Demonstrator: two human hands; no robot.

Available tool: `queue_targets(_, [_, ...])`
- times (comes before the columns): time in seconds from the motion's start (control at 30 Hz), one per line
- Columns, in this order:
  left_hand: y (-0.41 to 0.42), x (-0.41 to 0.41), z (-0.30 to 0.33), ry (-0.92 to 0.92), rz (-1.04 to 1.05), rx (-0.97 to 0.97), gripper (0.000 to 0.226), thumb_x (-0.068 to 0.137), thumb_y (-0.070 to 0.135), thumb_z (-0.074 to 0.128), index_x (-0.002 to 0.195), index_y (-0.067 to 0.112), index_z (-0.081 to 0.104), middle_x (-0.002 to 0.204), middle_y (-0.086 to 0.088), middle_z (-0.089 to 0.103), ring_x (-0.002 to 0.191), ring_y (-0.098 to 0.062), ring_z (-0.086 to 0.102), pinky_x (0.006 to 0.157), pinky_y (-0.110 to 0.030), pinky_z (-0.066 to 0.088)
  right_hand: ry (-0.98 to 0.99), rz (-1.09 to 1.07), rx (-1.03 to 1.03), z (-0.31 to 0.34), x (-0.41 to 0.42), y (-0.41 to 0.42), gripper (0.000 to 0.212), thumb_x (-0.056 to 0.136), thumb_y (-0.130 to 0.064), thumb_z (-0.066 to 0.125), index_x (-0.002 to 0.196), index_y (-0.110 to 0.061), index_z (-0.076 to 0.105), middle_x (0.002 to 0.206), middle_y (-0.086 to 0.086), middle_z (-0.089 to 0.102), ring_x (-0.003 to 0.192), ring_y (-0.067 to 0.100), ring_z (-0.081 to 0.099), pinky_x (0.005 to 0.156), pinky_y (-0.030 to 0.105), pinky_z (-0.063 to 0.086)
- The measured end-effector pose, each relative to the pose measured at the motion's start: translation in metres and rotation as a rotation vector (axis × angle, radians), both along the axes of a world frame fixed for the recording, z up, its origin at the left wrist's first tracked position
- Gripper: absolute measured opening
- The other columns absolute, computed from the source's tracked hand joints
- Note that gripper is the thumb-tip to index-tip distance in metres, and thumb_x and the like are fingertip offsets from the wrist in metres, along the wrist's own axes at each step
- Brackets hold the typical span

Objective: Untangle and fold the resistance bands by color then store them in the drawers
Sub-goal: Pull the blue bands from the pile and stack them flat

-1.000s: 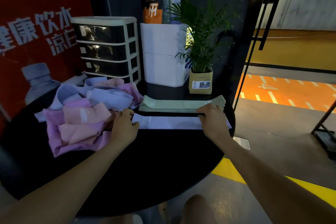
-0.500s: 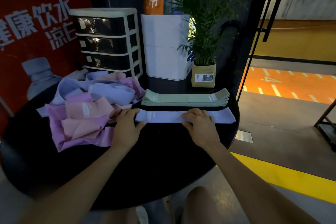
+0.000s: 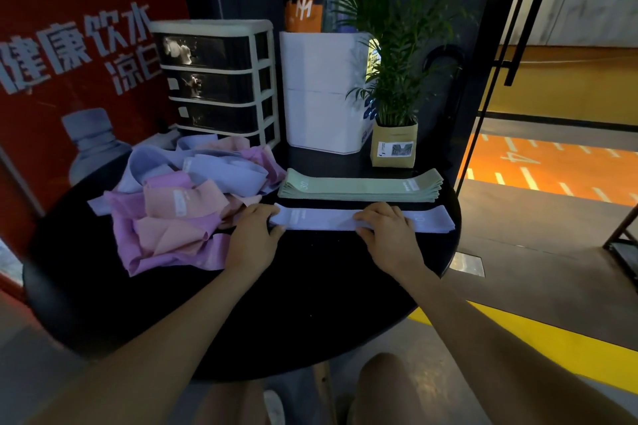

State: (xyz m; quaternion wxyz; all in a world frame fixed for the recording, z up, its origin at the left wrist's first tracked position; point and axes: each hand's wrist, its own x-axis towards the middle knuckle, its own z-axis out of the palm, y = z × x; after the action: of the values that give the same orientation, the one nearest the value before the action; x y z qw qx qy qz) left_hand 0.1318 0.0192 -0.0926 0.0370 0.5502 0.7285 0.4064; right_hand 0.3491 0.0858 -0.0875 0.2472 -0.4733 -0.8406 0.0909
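Observation:
A lavender resistance band (image 3: 324,218) lies flat and stretched out on the round black table (image 3: 310,304). My left hand (image 3: 253,235) pinches its left end, fingers curled over the fold. My right hand (image 3: 386,231) presses flat on the band right of its middle. Behind it sits a neat stack of folded green bands (image 3: 360,186). A tangled heap of pink, peach, purple and lavender bands (image 3: 179,203) covers the table's left side. The white drawer unit (image 3: 221,79) with dark drawers stands at the back, all drawers closed.
A white box (image 3: 321,93) and a potted plant (image 3: 395,145) stand behind the green stack. A red poster (image 3: 69,55) fills the left. The table's right edge drops to a grey and yellow floor (image 3: 518,338).
My right hand slid left along the lavender band from its right end toward the middle, flattening it. My left hand stayed at the left end.

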Motion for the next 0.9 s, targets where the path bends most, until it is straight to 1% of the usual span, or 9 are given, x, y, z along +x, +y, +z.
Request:
queue_targets(0.17, [0.001,-0.001,0.012,0.031,-0.035,-0.016,0.029,0.088,0.012,0.059,0.117,0.004,0.059,0.119,-0.012,0.056,0.108,-0.024,0.053,0.087,-0.018,0.033,0.052,0.034,-0.045,0.01,-0.014,0.001,0.03,0.094,-0.02,0.052,0.124,-0.017,0.057,0.124,0.006,0.049,0.116,0.026,0.041,0.095,0.037,0.032])
queue_targets(0.3, [-0.002,-0.013,0.036,0.051,-0.036,0.026,0.024,0.09,0.011,0.055,0.113,0.007,0.06,0.116,-0.01,0.054,0.105,-0.025,0.056,0.092,-0.029,0.041,0.111,0.106,-0.015,0.026,-0.053,0.006,0.028,0.091,-0.014,0.056,0.118,-0.01,0.062,0.118,0.012,0.055,0.112,0.03,0.049,0.096,0.033,0.036])
queue_targets(0.37, [-0.005,-0.024,0.051,0.076,-0.045,0.072,0.024,0.088,0.005,0.055,0.111,0.005,0.061,0.115,-0.012,0.055,0.103,-0.026,0.057,0.089,-0.026,0.04,0.139,0.135,-0.012,0.037,-0.076,0.01,0.028,0.09,-0.012,0.057,0.118,-0.008,0.063,0.118,0.014,0.055,0.11,0.03,0.051,0.095,0.029,0.035])
queue_targets(0.5, [-0.014,-0.057,0.077,0.23,-0.055,0.107,0.027,0.085,-0.002,0.053,0.11,0.003,0.061,0.115,-0.013,0.058,0.109,-0.026,0.054,0.084,-0.016,0.032,0.156,0.196,0.019,0.057,-0.126,0.016,0.025,0.087,-0.009,0.057,0.11,-0.01,0.066,0.109,0.015,0.056,0.102,0.032,0.053,0.087,0.032,0.04])
queue_targets(0.53, [-0.015,-0.068,0.081,0.267,-0.055,0.114,0.028,0.084,-0.003,0.053,0.109,0.004,0.062,0.114,-0.012,0.058,0.108,-0.027,0.054,0.084,-0.018,0.033,0.153,0.214,0.019,0.061,-0.137,0.018,0.025,0.086,-0.009,0.057,0.109,-0.009,0.066,0.108,0.017,0.057,0.101,0.032,0.053,0.085,0.032,0.04])
queue_targets(0.63, [-0.017,-0.096,0.089,0.328,0.002,0.085,0.03,0.082,0.001,0.055,0.11,0.008,0.061,0.116,-0.009,0.056,0.102,-0.028,0.056,0.084,-0.036,0.044,0.109,0.257,-0.008,0.065,-0.169,0.024,0.033,0.085,-0.012,0.06,0.118,-0.009,0.061,0.116,0.019,0.054,0.108,0.033,0.051,0.088,0.031,0.04])
queue_targets(0.67, [-0.019,-0.103,0.091,0.335,0.015,0.072,0.031,0.083,0.002,0.056,0.112,0.009,0.061,0.117,-0.008,0.055,0.102,-0.027,0.056,0.083,-0.038,0.045,0.103,0.26,-0.018,0.066,-0.178,0.026,0.035,0.086,-0.013,0.06,0.121,-0.01,0.06,0.12,0.018,0.052,0.111,0.033,0.049,0.09,0.031,0.04])
queue_targets(0.73, [-0.019,-0.116,0.092,0.341,0.033,0.033,0.032,0.085,0.006,0.058,0.117,0.011,0.058,0.121,-0.006,0.053,0.103,-0.026,0.055,0.083,-0.037,0.044,0.101,0.272,-0.019,0.066,-0.194,0.028,0.035,0.087,-0.014,0.06,0.122,-0.009,0.059,0.123,0.018,0.05,0.114,0.033,0.048,0.094,0.032,0.039])
queue_targets(0.9, [-0.018,-0.142,0.086,0.253,0.052,-0.005,0.037,0.087,0.01,0.06,0.123,0.01,0.054,0.123,-0.009,0.05,0.108,-0.025,0.052,0.085,-0.026,0.038,0.07,0.317,0.004,0.068,-0.222,0.032,0.033,0.085,-0.016,0.061,0.118,-0.008,0.061,0.117,0.019,0.054,0.11,0.032,0.05,0.095,0.033,0.038])
